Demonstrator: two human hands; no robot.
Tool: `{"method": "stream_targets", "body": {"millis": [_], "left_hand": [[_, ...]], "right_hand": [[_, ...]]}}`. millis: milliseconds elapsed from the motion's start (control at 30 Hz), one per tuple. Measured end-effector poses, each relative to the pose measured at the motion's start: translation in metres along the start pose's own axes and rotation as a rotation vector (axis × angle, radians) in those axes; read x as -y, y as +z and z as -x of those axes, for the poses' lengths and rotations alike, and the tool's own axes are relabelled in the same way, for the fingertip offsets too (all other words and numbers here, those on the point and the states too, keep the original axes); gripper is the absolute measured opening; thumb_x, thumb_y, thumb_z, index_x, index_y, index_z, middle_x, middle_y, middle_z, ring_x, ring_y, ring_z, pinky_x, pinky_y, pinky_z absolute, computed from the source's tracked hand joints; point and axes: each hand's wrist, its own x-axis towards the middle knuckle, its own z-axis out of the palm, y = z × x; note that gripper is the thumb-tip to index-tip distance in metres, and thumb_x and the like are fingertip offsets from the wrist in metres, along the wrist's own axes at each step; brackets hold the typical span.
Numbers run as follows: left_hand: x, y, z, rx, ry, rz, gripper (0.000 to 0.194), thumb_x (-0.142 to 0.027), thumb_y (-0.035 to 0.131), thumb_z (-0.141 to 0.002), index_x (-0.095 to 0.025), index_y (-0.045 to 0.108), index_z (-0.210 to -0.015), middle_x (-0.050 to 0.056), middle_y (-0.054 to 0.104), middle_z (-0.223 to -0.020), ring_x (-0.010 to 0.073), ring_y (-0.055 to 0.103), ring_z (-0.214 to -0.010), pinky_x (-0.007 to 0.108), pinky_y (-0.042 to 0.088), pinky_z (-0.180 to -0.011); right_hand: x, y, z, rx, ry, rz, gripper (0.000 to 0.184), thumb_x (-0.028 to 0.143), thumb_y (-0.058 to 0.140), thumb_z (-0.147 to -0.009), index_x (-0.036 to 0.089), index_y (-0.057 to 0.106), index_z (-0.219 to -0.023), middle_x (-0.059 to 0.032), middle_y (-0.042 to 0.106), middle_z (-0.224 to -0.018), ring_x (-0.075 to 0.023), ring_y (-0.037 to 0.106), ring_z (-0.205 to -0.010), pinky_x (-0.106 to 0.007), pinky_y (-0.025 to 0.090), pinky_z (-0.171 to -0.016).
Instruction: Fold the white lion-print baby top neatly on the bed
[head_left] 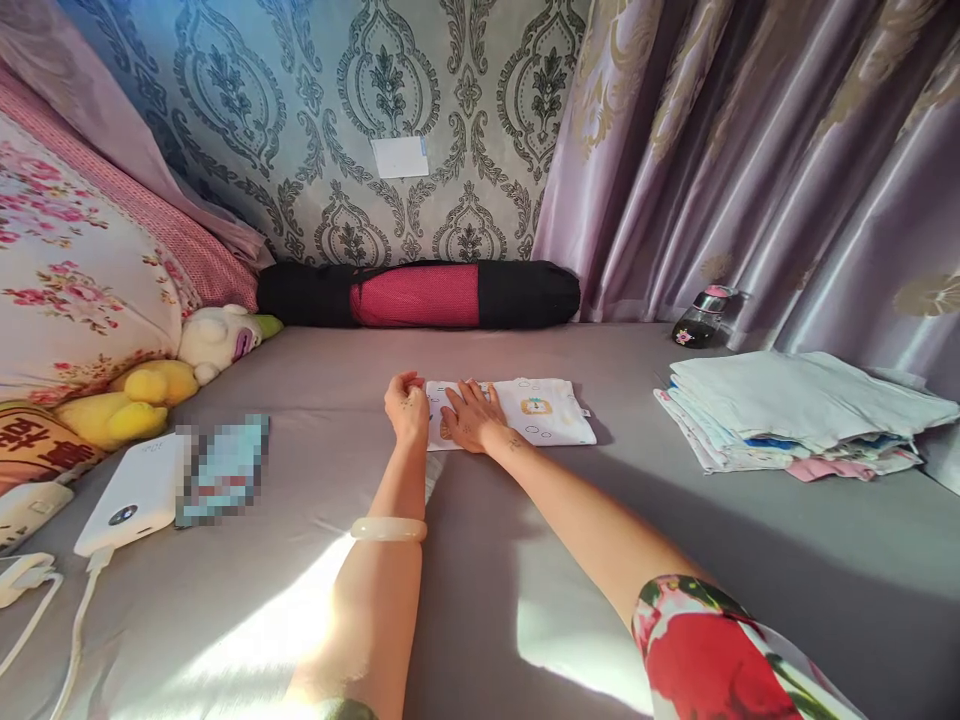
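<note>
A small folded white garment with a little orange print lies flat on the grey bed sheet, in the middle. My right hand rests flat on its left part, fingers stretched out. At the garment's left edge my left hand has its fingers curled in, pinching the cloth's edge. A pale bangle sits on my left forearm.
A stack of folded clothes lies at the right, with a small dark bottle behind it by the curtain. A black and red roll lies along the wall. At the left are plush toys, a white power bank with cables and pillows.
</note>
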Motion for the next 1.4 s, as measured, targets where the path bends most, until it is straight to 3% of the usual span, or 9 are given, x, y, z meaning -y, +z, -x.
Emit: {"method": "stream_targets", "body": {"millis": [233,467,600,867,1100,1300,1400], "left_hand": [[-0.007,0.001,0.006,0.078,0.032,-0.100,0.037,-0.010,0.040,-0.077,-0.017,0.065,-0.104,0.006,0.073,-0.097,0.0181,0.067,-0.094,0.030,0.050,-0.086],[-0.025,0.001,0.020,0.171,0.049,-0.246,0.038,-0.008,0.039,-0.082,-0.018,0.064,-0.109,0.006,0.073,-0.103,0.0191,0.065,-0.101,0.030,0.047,-0.090],[-0.027,0.003,0.024,0.218,0.089,-0.326,0.038,-0.008,0.038,-0.084,-0.018,0.064,-0.111,0.006,0.073,-0.105,0.0201,0.063,-0.104,0.031,0.047,-0.091],[-0.026,0.007,0.026,0.289,0.156,-0.438,0.039,-0.008,0.038,-0.086,-0.021,0.063,-0.114,0.005,0.072,-0.108,0.0203,0.063,-0.106,0.030,0.046,-0.090],[-0.020,0.013,0.031,0.357,0.298,-0.522,0.042,-0.009,0.037,-0.086,-0.021,0.060,-0.119,0.006,0.071,-0.110,0.0202,0.063,-0.105,0.032,0.048,-0.091],[-0.012,0.019,0.032,0.460,0.463,-0.650,0.037,-0.020,0.039,-0.092,-0.022,0.059,-0.123,0.010,0.068,-0.117,0.0239,0.062,-0.109,0.035,0.048,-0.092],[-0.009,0.020,0.031,0.530,0.562,-0.706,0.038,-0.024,0.037,-0.094,-0.020,0.057,-0.126,0.011,0.066,-0.121,0.0235,0.059,-0.115,0.035,0.044,-0.099]], "right_hand": [[-0.012,-0.008,0.005,0.010,-0.037,-0.079,0.059,0.042,0.020,-0.100,0.015,0.029,-0.152,-0.0116,0.023,-0.160,-0.0249,0.016,-0.148,-0.050,0.009,-0.118],[-0.051,-0.029,0.024,-0.050,0.112,0.014,0.059,0.045,0.018,-0.101,0.018,0.027,-0.153,-0.0100,0.019,-0.161,-0.0250,0.012,-0.149,-0.054,0.009,-0.118],[-0.063,-0.024,0.032,-0.026,0.142,0.067,0.060,0.046,0.017,-0.101,0.019,0.029,-0.153,-0.0105,0.022,-0.161,-0.0265,0.014,-0.148,-0.054,0.010,-0.118],[-0.066,-0.009,0.034,-0.096,0.122,0.083,0.058,0.044,0.019,-0.101,0.019,0.033,-0.151,-0.0105,0.029,-0.158,-0.0272,0.018,-0.147,-0.054,0.012,-0.117],[-0.071,-0.021,0.035,-0.064,0.133,-0.022,0.059,0.043,0.020,-0.100,0.016,0.031,-0.152,-0.0111,0.022,-0.160,-0.0248,0.015,-0.148,-0.051,0.011,-0.118],[-0.097,-0.037,0.040,-0.200,0.337,0.013,0.059,0.039,0.016,-0.100,0.012,0.026,-0.152,-0.0132,0.017,-0.161,-0.0255,0.009,-0.149,-0.055,0.007,-0.118],[-0.106,-0.036,0.042,-0.196,0.378,0.039,0.061,0.040,0.015,-0.100,0.010,0.026,-0.152,-0.0143,0.016,-0.161,-0.0267,0.010,-0.149,-0.055,0.008,-0.117]]}}
